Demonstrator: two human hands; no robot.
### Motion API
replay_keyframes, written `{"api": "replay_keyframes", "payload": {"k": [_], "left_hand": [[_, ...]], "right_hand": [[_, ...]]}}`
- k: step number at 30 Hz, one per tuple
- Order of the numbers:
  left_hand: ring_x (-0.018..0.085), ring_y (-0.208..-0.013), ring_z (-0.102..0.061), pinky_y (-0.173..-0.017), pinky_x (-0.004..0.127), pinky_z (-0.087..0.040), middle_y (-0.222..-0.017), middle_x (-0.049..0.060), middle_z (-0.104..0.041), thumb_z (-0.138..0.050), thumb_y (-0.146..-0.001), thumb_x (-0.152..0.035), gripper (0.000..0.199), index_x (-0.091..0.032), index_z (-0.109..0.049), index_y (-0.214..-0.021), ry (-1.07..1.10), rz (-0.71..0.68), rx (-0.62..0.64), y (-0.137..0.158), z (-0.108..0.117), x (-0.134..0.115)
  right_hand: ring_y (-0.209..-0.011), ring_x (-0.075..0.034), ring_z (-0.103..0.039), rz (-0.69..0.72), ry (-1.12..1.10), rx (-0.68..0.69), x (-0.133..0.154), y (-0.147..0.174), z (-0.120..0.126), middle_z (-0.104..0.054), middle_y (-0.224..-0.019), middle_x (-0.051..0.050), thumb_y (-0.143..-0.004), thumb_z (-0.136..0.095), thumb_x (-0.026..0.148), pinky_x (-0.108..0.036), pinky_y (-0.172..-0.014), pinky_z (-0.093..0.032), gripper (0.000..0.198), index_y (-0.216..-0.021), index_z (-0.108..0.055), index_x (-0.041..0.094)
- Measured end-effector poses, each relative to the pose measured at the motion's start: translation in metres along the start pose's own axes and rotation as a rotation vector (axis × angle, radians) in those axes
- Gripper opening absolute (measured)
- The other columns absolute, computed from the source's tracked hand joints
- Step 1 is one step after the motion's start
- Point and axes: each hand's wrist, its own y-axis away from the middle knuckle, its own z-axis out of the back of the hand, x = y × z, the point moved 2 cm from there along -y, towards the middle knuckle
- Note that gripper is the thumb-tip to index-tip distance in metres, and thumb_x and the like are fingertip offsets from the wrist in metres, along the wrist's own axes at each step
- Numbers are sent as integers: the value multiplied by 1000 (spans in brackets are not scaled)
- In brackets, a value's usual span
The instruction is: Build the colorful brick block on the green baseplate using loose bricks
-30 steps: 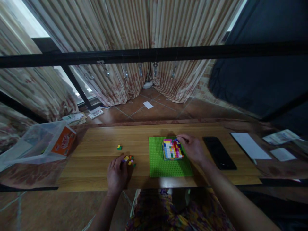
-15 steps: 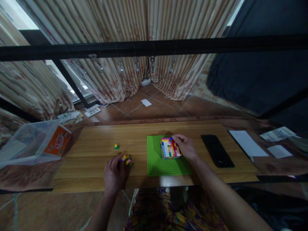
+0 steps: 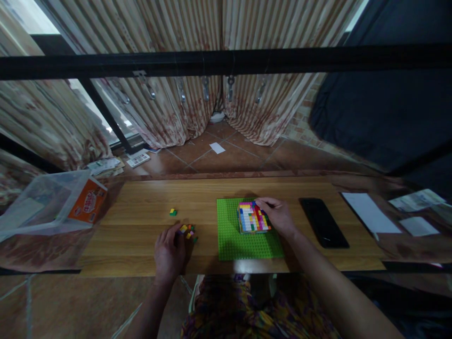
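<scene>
A block built of many coloured toy bricks (image 3: 250, 220) stands on a green studded baseplate (image 3: 229, 249). At its far right corner, my right hand (image 3: 278, 217) has thumb and forefinger pinched together against the top, beside a blue spot. What lies between those fingertips is too small to make out. My left hand (image 3: 170, 252) rests on the table by a small pile of loose bricks (image 3: 189, 234). Its forefinger reaches to the near bricks, with the thumb apart from it. Beyond the pile sits a yellow and green brick piece (image 3: 173, 212).
A black phone (image 3: 324, 222) lies on the wooden table (image 3: 141, 197), right of the baseplate. Past the right end are a white sheet of paper (image 3: 369, 213) and other papers. A clear plastic bin (image 3: 52, 207) with an orange label stands at the left. A black bar (image 3: 226, 61) crosses behind.
The whole view has shifted slightly. Both hands stay at nearly the same places, the right at the brick block's corner and the left at the loose pile.
</scene>
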Motion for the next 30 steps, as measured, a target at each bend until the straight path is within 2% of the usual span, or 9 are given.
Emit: {"api": "replay_keyframes", "payload": {"k": [6,11,15,18,21,23,24,27,30], "left_hand": [[24,-94,-61,-86,40,-48,-103,10,-68,-48,-88,-30,26,-18,-62,-106,12,-2,8,0,2,-2],[25,-95,-60,-87,42,-48,-103,10,-68,-48,-88,-29,26,-19,-62,-107,15,21,28,0,1,-1],[25,-99,-60,-91,44,-47,-107,10,-67,-49,-87,-29,26,-19,-62,-107,106,74,28,1,2,0],[22,-102,-61,-91,41,-50,-109,10,-66,-49,-88,-28,26,-18,-61,-108,252,134,18,3,8,-2],[20,-102,-62,-90,38,-51,-109,9,-66,-51,-88,-29,25,-19,-60,-109,347,145,-15,4,17,-12],[20,-101,-62,-90,38,-50,-108,8,-66,-54,-87,-30,23,-20,-61,-106,384,137,-42,3,25,-24],[20,-101,-62,-91,38,-50,-107,7,-65,-56,-86,-30,22,-20,-61,-104,401,130,-49,2,28,-30],[20,-99,-62,-90,38,-51,-107,8,-64,-57,-85,-29,23,-20,-60,-106,484,105,-28,0,36,-52],[19,-95,-63,-86,35,-53,-105,8,-63,-57,-86,-27,30,-20,-57,-115,602,91,31,0,41,-73]], "right_hand": [[-76,-21,-67,19,60,48,-1,-3,5,-75,-83,-5,-70,-69,50,-34,-71,-53,31,-79,-76,21],[-76,-20,-67,6,151,145,8,-7,8,-75,-83,-3,-73,-67,46,-32,-72,-52,26,-80,-76,22],[-79,-22,-67,-23,153,171,11,-6,11,-75,-85,-4,-72,-68,47,-34,-74,-52,28,-81,-76,21],[-85,-24,-67,10,207,99,13,-2,14,-74,-91,-6,-72,-69,47,-36,-78,-52,30,-87,-75,21],[-88,-25,-67,115,215,-84,26,9,14,-74,-93,-6,-76,-66,48,-37,-80,-51,31,-89,-74,21],[-85,-23,-67,162,172,-141,41,23,7,-73,-91,-6,-79,-64,48,-35,-77,-51,30,-88,-73,20],[-83,-23,-66,168,144,-112,49,32,-1,-73,-90,-6,-79,-63,48,-34,-75,-51,30,-88,-72,21],[-83,-21,-65,154,61,124,69,61,-35,-72,-93,-5,-81,-63,46,-32,-73,-51,27,-92,-73,23],[-79,-19,-64,66,-34,278,77,84,-71,-72,-88,-4,-79,-65,42,-31,-72,-50,26,-95,-72,23]]}}
